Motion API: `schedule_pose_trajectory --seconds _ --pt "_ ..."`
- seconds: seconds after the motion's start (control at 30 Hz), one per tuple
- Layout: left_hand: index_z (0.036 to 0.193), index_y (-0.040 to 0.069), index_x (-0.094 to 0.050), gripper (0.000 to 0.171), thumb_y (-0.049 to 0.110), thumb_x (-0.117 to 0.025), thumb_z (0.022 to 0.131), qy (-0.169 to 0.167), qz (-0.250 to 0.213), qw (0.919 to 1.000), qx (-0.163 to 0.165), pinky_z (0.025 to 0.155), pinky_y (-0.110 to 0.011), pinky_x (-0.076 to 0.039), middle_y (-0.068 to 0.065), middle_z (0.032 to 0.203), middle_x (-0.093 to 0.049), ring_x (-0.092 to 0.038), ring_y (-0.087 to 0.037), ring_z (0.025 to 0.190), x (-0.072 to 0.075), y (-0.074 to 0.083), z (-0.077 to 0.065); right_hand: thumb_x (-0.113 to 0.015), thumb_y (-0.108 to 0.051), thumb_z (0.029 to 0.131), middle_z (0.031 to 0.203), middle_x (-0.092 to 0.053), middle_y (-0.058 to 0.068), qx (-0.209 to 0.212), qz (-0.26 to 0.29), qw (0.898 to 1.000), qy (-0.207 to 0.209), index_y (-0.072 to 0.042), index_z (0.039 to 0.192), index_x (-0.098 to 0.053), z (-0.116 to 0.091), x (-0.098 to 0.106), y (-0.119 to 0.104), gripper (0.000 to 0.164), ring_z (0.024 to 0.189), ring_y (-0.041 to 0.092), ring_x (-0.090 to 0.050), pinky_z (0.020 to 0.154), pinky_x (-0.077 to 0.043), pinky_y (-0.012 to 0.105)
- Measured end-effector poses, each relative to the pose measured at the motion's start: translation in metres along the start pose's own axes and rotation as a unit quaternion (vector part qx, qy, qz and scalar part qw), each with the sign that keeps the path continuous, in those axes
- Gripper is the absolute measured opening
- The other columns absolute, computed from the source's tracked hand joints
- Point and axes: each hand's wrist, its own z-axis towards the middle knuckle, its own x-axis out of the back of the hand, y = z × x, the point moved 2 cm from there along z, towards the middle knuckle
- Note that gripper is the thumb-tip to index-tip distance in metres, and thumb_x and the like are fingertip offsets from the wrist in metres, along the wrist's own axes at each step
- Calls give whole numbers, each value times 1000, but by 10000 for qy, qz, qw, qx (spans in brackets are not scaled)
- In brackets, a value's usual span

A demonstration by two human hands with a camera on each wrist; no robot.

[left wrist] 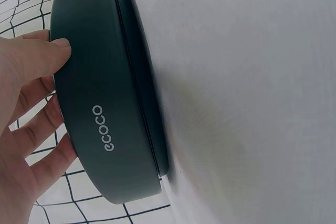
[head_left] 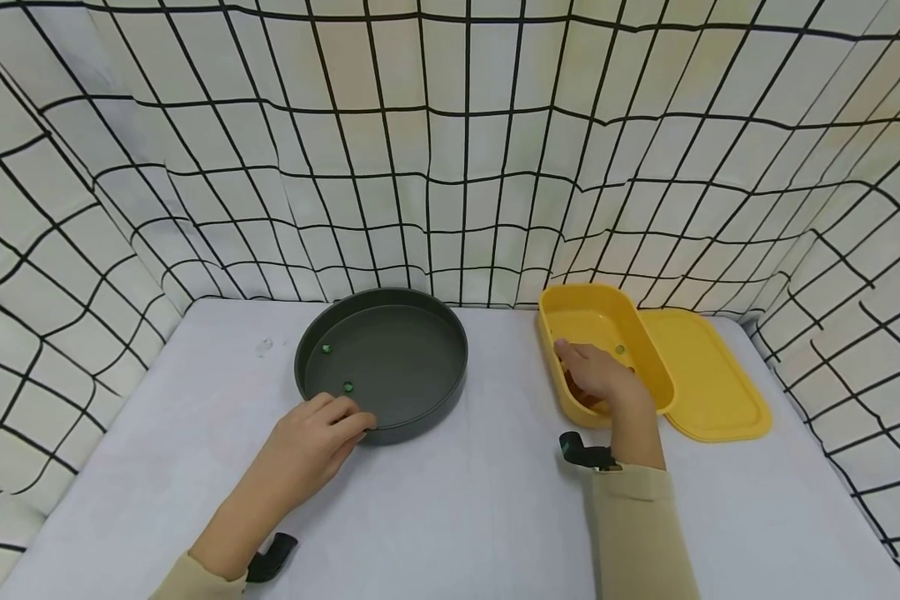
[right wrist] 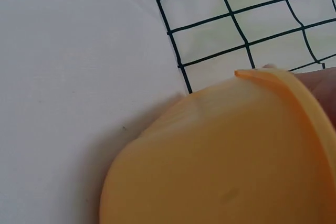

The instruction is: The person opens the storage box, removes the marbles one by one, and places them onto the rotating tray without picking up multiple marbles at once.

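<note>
Closest in, a pale tan left sleeve (head_left: 195,585) and right sleeve (head_left: 641,533) lie over the white counter (head_left: 487,508), each with a black wrist device, the left device (head_left: 272,560) and the right device (head_left: 587,451), beside the wrist. Just past the sleeves, the left hand (head_left: 318,442) grips the near edge of a round, dark green pan (head_left: 405,362): its thumb presses the outer wall, where the left wrist view shows pale "ecoco" lettering, while the other fingers, slightly spread, lie behind the rim. The right hand (head_left: 600,375) reaches down into a yellow container (head_left: 663,385), right of the pan and well apart from it; its fingertips are partly hidden there, so I cannot tell whether they are together or hold anything. Inside the pan, towards its left side, lie two tiny green pieces (head_left: 348,387), set apart from each other; another small greenish piece (head_left: 620,350) sits in the container, just beyond the hand. A flat yellow lid (head_left: 720,387) lies along the container's right side. Behind everything rises a whitish backdrop (head_left: 487,137) crossed by wavy black grid lines.
</note>
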Motion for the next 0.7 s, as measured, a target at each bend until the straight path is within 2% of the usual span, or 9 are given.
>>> schedule_pose_trajectory --seconds 0.1,0.2,0.27,0.33,0.4,0.47,0.53,0.63,0.7 --pt "101 21 -72 31 5 -83 77 15 -9 10000 -12 73 -32 -55 7 96 -66 -59 -15 87 0 0 0 -32 -36 106 103 -57 16 91 -5 9999 92 -14 136 -51 3 -1 1 42 102 31 -53 85 -43 42" --pt "100 21 -72 31 5 -83 77 -6 7 10000 -2 73 -32 -55 7 96 -66 -59 -15 88 0 1 0 -36 -20 101 129 -55 18 183 -23 9995 269 -18 149 -41 9 -3 2 49 120 34 -47 102 -40 52" --pt "100 22 -72 30 5 -83 77 -22 30 10000 15 73 -31 -55 7 95 -66 -59 -14 88 0 1 1 -35 -18 101 142 -50 20 151 -22 9995 263 -21 154 -35 13 -5 2 53 128 38 -44 110 -33 60" --pt "100 22 -72 31 5 -84 77 11 47 10000 1 73 -32 -55 7 95 -66 -59 -14 88 0 0 1 -33 -19 103 156 -37 17 161 -140 9994 285 -24 158 -28 17 -6 3 55 138 40 -37 114 -21 68" --pt "100 22 -72 32 5 -84 76 20 52 10000 1 73 -31 -55 7 95 -66 -59 -14 88 0 0 1 -31 -20 105 161 -28 17 136 -240 9995 150 -29 160 -20 22 -8 3 57 144 42 -30 115 -14 70" --pt "100 22 -72 32 4 -84 76 27 33 10000 1 72 -31 -55 7 95 -65 -58 -13 88 0 0 2 -31 -21 106 162 -27 18 50 -340 9994 -27 -33 161 -14 25 -9 3 58 144 42 -29 116 -14 68" --pt "100 22 -72 33 4 -84 76 45 15 10000 -23 72 -31 -55 7 95 -65 -58 -13 88 0 0 3 -33 -22 107 158 -33 19 -69 -360 9992 -164 -34 160 -15 27 -10 3 57 139 40 -33 116 -21 63" --pt "101 23 -72 34 4 -84 76 96 25 9999 -69 72 -31 -55 8 95 -65 -58 -13 87 0 1 2 -40 -17 106 136 -48 19 -136 -247 9995 -127 -23 151 -38 28 -11 2 46 121 36 -42 102 -39 48" --pt "101 23 -72 36 3 -85 74 172 48 9998 -95 71 -31 -56 8 95 -66 -59 -14 87 0 1 1 -43 -11 102 117 -52 16 -110 -136 9998 -2 -16 133 -48 29 -11 1 32 111 32 -46 89 -40 40"
